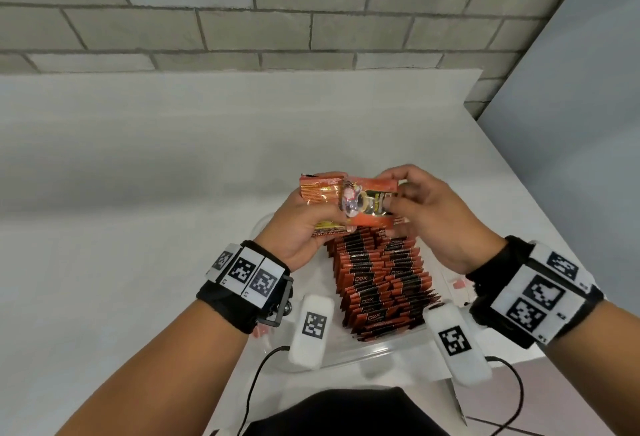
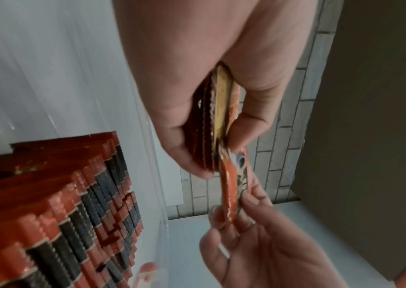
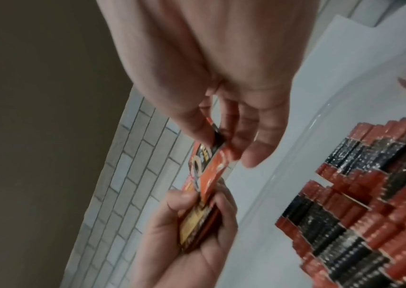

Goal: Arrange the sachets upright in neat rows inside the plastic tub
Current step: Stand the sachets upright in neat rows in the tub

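Note:
Above the far end of the clear plastic tub (image 1: 349, 354), my left hand (image 1: 306, 228) grips a small stack of orange sachets (image 1: 320, 195). Thumb and fingers of my right hand (image 1: 398, 198) pinch the right end of a single orange sachet (image 1: 367, 203) that lies against the front of that stack. The left wrist view shows the stack (image 2: 213, 120) edge-on in my left hand (image 2: 197, 109), with the single sachet (image 2: 231, 185) reaching down to my right hand's fingers (image 2: 248, 196). Upright red-and-black sachets (image 1: 381, 290) fill the tub in close rows (image 3: 369, 204).
The tub stands near the front right corner of a white table (image 1: 138, 176). A grey brick wall (image 1: 277, 10) rises behind and a grey panel (image 1: 588, 124) stands on the right. Black cables (image 1: 256, 376) hang off the front edge by my dark clothing (image 1: 346, 411).

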`<state>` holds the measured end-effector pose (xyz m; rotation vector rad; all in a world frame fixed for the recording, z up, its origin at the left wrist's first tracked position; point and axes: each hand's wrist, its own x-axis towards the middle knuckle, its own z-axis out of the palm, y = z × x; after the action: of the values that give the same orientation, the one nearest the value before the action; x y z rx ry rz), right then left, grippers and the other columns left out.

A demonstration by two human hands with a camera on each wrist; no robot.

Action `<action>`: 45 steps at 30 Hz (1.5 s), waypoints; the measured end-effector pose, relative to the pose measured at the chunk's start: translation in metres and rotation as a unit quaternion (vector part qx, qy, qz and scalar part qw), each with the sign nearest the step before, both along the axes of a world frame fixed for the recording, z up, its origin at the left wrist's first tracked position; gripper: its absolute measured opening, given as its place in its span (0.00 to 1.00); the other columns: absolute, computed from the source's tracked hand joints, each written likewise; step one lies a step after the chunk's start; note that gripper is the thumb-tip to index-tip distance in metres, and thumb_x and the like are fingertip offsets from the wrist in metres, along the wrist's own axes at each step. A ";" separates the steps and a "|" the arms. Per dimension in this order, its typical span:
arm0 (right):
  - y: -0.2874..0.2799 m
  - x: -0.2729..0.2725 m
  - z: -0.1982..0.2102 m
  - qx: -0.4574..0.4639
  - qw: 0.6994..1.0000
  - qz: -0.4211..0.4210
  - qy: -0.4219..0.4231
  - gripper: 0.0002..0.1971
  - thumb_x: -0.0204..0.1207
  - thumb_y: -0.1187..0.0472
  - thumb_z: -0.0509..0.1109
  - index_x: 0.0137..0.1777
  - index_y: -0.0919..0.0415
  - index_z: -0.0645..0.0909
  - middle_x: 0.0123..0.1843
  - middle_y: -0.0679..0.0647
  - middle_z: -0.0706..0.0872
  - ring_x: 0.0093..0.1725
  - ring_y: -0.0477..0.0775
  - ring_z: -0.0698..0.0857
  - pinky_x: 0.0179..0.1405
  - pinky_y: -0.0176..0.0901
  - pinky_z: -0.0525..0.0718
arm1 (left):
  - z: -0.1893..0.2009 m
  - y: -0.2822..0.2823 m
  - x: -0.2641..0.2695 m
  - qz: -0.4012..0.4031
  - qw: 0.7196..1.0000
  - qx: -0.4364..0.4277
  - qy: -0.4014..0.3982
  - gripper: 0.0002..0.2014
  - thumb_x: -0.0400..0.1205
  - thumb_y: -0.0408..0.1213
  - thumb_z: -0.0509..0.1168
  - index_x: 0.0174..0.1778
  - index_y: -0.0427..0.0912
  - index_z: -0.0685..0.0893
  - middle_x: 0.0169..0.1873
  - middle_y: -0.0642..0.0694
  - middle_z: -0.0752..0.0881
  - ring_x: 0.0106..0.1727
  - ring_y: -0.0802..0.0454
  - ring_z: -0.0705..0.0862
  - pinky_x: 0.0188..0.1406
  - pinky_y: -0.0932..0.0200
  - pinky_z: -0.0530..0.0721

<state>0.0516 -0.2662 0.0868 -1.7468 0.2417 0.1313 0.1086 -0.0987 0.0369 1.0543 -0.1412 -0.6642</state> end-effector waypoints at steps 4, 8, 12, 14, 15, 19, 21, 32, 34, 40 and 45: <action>-0.003 0.002 0.004 -0.084 0.995 0.033 -0.030 0.21 0.83 0.70 0.61 0.61 0.40 0.81 0.45 0.52 0.81 0.34 0.41 0.82 0.29 0.37 0.79 | 0.002 -0.001 0.000 -0.033 0.999 0.009 -0.005 0.21 0.73 0.19 0.69 0.56 0.45 0.83 0.44 0.44 0.90 0.48 0.45 0.89 0.49 0.49 0.86; -0.005 0.002 -0.001 -0.059 0.998 0.001 -0.016 0.17 0.79 0.69 0.67 0.65 0.53 0.76 0.41 0.52 0.86 0.33 0.43 0.85 0.33 0.37 0.80 | 0.001 0.000 -0.001 -0.028 1.000 0.005 -0.004 0.21 0.73 0.17 0.66 0.55 0.45 0.83 0.45 0.43 0.90 0.47 0.45 0.89 0.45 0.52 0.87; -0.022 -0.006 0.001 -0.032 0.999 0.040 0.015 0.07 0.76 0.72 0.69 0.50 0.62 0.81 0.37 0.51 0.88 0.34 0.47 0.85 0.35 0.38 0.83 | 0.001 0.003 0.002 0.002 0.999 -0.016 0.040 0.12 0.72 0.35 0.73 0.51 0.42 0.84 0.38 0.43 0.87 0.39 0.48 0.87 0.40 0.54 0.86; -0.030 -0.016 0.004 -0.089 0.988 0.122 0.030 0.07 0.74 0.71 0.71 0.49 0.61 0.82 0.39 0.51 0.88 0.36 0.48 0.85 0.37 0.39 0.84 | 0.001 0.006 0.005 0.028 0.997 -0.024 0.072 0.14 0.73 0.38 0.73 0.53 0.41 0.84 0.37 0.42 0.85 0.34 0.48 0.85 0.38 0.55 0.85; -0.032 -0.022 0.004 -0.124 0.977 0.167 0.039 0.07 0.74 0.70 0.72 0.49 0.60 0.83 0.40 0.50 0.88 0.38 0.48 0.86 0.39 0.36 0.84 | 0.001 0.007 0.006 0.034 0.996 -0.026 0.079 0.15 0.73 0.39 0.73 0.54 0.41 0.84 0.36 0.42 0.85 0.33 0.48 0.85 0.38 0.55 0.85; -0.029 -0.045 -0.005 -0.241 0.928 0.281 0.034 0.07 0.75 0.63 0.73 0.47 0.49 0.84 0.42 0.41 0.87 0.44 0.43 0.85 0.50 0.24 0.77 | 0.000 0.008 0.007 0.046 0.995 -0.026 0.086 0.16 0.71 0.40 0.73 0.54 0.41 0.84 0.35 0.42 0.86 0.32 0.47 0.85 0.39 0.53 0.85; -0.025 -0.052 -0.010 -0.236 0.923 0.302 0.040 0.07 0.75 0.64 0.73 0.49 0.51 0.85 0.42 0.44 0.88 0.43 0.43 0.86 0.48 0.30 0.82 | 0.000 0.008 0.007 0.044 0.995 -0.024 0.088 0.16 0.70 0.40 0.70 0.54 0.42 0.84 0.35 0.42 0.86 0.32 0.47 0.85 0.39 0.53 0.85; -0.007 -0.063 -0.039 -0.418 0.839 0.348 -0.016 0.07 0.76 0.56 0.72 0.52 0.49 0.89 0.46 0.40 0.83 0.42 0.37 0.77 0.46 0.30 0.77 | 0.000 0.008 0.005 0.035 0.996 -0.003 0.080 0.17 0.71 0.41 0.68 0.56 0.42 0.84 0.36 0.42 0.86 0.33 0.47 0.85 0.36 0.54 0.85; -0.006 -0.060 -0.037 -0.436 0.824 0.362 0.004 0.05 0.76 0.57 0.72 0.50 0.49 0.88 0.43 0.39 0.82 0.38 0.34 0.75 0.44 0.30 0.76 | 0.001 0.008 0.005 0.035 0.996 -0.001 0.077 0.17 0.71 0.41 0.68 0.55 0.42 0.84 0.36 0.42 0.86 0.33 0.47 0.85 0.37 0.54 0.85; -0.005 -0.054 -0.041 -0.471 0.800 0.370 0.023 0.02 0.73 0.55 0.74 0.41 0.50 0.86 0.41 0.37 0.79 0.43 0.37 0.73 0.44 0.33 0.76 | 0.001 0.007 0.004 0.038 0.997 0.005 0.073 0.18 0.70 0.42 0.68 0.56 0.42 0.84 0.36 0.43 0.87 0.33 0.48 0.86 0.37 0.54 0.86; -0.005 -0.051 -0.043 -0.479 0.791 0.379 0.029 0.04 0.72 0.59 0.75 0.37 0.52 0.85 0.35 0.37 0.80 0.32 0.37 0.75 0.34 0.28 0.71 | 0.001 0.007 0.003 0.037 0.996 0.010 0.076 0.18 0.70 0.41 0.68 0.56 0.42 0.84 0.36 0.43 0.87 0.32 0.48 0.86 0.35 0.55 0.86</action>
<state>0.0011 -0.2709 0.0439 -2.7817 -0.4718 0.7550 0.1113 -0.0918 0.0381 1.0187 0.0366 -0.6770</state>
